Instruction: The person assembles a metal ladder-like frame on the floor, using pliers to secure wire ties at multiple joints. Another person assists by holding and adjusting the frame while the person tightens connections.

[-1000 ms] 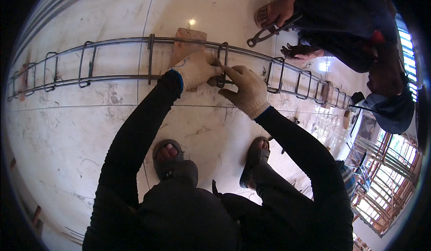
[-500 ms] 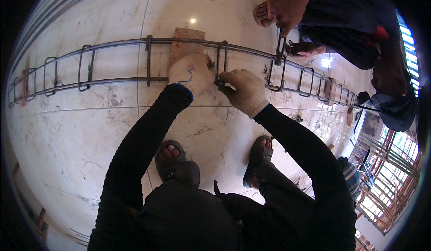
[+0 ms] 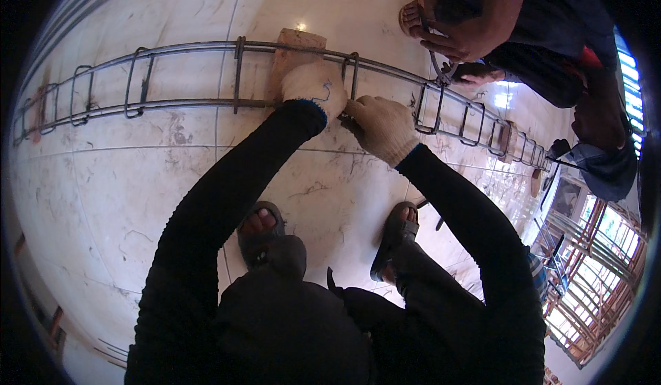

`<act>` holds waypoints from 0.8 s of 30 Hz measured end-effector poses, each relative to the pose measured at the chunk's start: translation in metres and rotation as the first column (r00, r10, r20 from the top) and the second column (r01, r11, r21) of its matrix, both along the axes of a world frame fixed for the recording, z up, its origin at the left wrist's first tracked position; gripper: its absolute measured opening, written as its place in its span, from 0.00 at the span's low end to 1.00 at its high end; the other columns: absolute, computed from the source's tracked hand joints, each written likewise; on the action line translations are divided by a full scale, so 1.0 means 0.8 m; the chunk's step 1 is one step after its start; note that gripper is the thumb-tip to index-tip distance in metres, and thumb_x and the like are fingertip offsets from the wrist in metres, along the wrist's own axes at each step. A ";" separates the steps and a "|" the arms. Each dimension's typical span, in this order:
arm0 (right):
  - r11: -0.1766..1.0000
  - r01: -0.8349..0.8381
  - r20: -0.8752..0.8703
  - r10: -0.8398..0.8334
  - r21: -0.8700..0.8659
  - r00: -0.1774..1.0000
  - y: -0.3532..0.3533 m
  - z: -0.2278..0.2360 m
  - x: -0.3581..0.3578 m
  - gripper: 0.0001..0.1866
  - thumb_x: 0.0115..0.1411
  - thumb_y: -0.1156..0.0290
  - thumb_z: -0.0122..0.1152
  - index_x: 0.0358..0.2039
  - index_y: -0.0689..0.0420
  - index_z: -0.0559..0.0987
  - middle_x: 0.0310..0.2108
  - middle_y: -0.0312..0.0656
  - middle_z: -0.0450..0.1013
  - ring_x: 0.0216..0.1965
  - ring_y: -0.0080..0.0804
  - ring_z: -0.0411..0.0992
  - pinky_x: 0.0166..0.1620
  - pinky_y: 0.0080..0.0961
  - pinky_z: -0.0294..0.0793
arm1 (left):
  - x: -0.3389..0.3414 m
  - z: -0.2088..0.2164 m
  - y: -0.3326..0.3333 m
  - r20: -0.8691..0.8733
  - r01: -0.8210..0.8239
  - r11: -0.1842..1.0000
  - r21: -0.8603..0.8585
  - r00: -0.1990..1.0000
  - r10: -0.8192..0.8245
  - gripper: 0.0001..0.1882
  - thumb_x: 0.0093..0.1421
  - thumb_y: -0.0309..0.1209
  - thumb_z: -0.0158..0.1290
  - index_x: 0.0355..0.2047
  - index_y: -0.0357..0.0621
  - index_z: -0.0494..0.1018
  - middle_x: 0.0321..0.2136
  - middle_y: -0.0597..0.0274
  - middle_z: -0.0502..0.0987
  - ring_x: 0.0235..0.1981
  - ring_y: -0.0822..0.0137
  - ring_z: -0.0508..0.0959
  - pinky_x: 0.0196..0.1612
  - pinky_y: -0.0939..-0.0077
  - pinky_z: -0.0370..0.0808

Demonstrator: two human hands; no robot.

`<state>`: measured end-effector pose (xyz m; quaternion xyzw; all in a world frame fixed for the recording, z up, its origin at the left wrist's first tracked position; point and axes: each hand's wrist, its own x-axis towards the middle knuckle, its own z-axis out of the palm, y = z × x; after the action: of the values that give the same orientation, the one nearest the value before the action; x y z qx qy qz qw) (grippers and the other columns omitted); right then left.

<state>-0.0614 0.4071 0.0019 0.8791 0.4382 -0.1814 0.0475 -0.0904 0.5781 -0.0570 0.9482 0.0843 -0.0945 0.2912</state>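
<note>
A long steel rebar cage [image 3: 186, 101] with bent square stirrups [image 3: 354, 75] runs across the tiled floor before me. My left hand [image 3: 313, 90], in a white knit glove, is closed by the near bar, beside a stirrup. Its fingertips, and anything in them, are hidden. My right hand [image 3: 385, 127], gloved too, is closed just right of it at the stirrup's lower corner. Something dark shows at its fingertips, too small to name. Two dark bar ends [image 3: 441, 225] show by my right forearm; whether they join what the hand holds, I cannot tell.
A wooden block [image 3: 299, 39] props the cage behind my left hand; another block [image 3: 508, 141] is farther right. Across the cage crouches a co-worker, whose hand [image 3: 475, 41] grips pincers [image 3: 441, 72] at a stirrup. More long bars [image 3: 76, 24] lie at the far left.
Both my hands sit slightly higher and farther right in view, close together. The wire tuft at my left hand is now hidden. The co-worker's pincers have opened at the handles and tilted.
</note>
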 end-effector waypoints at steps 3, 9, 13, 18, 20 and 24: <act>0.999 0.036 0.004 -0.036 0.018 0.999 0.005 0.002 -0.007 0.09 0.63 0.65 0.63 0.42 0.51 0.82 0.37 0.45 0.80 0.40 0.49 0.82 0.41 0.48 0.81 | -0.025 0.017 -0.005 0.143 -0.148 0.978 -0.149 0.975 0.170 0.13 0.64 0.38 0.55 0.41 0.43 0.81 0.35 0.46 0.84 0.39 0.43 0.85 0.42 0.51 0.81; 0.991 0.092 -0.072 -0.086 0.094 0.994 0.010 0.002 -0.007 0.07 0.61 0.70 0.62 0.40 0.51 0.82 0.39 0.48 0.81 0.42 0.52 0.81 0.43 0.49 0.80 | -0.149 0.012 -0.070 -0.010 -0.341 0.727 -0.596 0.908 0.419 0.18 0.69 0.33 0.52 0.58 0.46 0.74 0.43 0.39 0.82 0.43 0.38 0.82 0.45 0.49 0.79; 0.990 0.136 -0.109 -0.133 0.022 0.985 0.014 0.007 -0.001 0.08 0.62 0.69 0.61 0.42 0.50 0.83 0.39 0.48 0.81 0.44 0.53 0.81 0.46 0.49 0.79 | -0.160 -0.021 -0.082 0.033 -0.352 0.735 -0.579 0.891 0.453 0.22 0.70 0.33 0.52 0.64 0.47 0.72 0.49 0.37 0.80 0.47 0.36 0.81 0.49 0.50 0.78; 0.986 0.151 -0.230 -0.132 0.065 0.964 0.013 0.004 0.006 0.11 0.64 0.64 0.62 0.46 0.46 0.84 0.42 0.45 0.82 0.47 0.51 0.81 0.48 0.47 0.79 | -0.132 -0.061 -0.081 0.065 -0.239 0.763 -0.600 0.936 0.345 0.19 0.69 0.33 0.53 0.59 0.44 0.75 0.47 0.40 0.82 0.47 0.38 0.82 0.49 0.52 0.79; 0.986 0.152 -0.224 -0.132 0.075 0.966 0.010 0.000 0.008 0.12 0.65 0.62 0.62 0.47 0.45 0.84 0.43 0.44 0.83 0.47 0.51 0.81 0.48 0.47 0.79 | -0.120 -0.058 -0.076 0.122 -0.170 0.835 -0.523 0.955 0.271 0.18 0.69 0.33 0.54 0.57 0.43 0.75 0.45 0.41 0.83 0.46 0.41 0.83 0.49 0.54 0.79; 0.979 0.122 -0.213 -0.086 0.161 0.973 -0.001 -0.011 0.011 0.12 0.66 0.61 0.61 0.48 0.45 0.84 0.43 0.44 0.83 0.47 0.51 0.81 0.48 0.47 0.80 | -0.110 -0.051 -0.065 -0.019 -0.168 0.783 -0.599 0.980 0.196 0.17 0.68 0.36 0.56 0.54 0.43 0.76 0.42 0.42 0.84 0.44 0.44 0.84 0.47 0.53 0.79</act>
<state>-0.0523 0.4063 -0.0067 0.8784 0.4079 -0.2346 -0.0841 -0.1787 0.5258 -0.0982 0.7972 0.1348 -0.0670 0.5846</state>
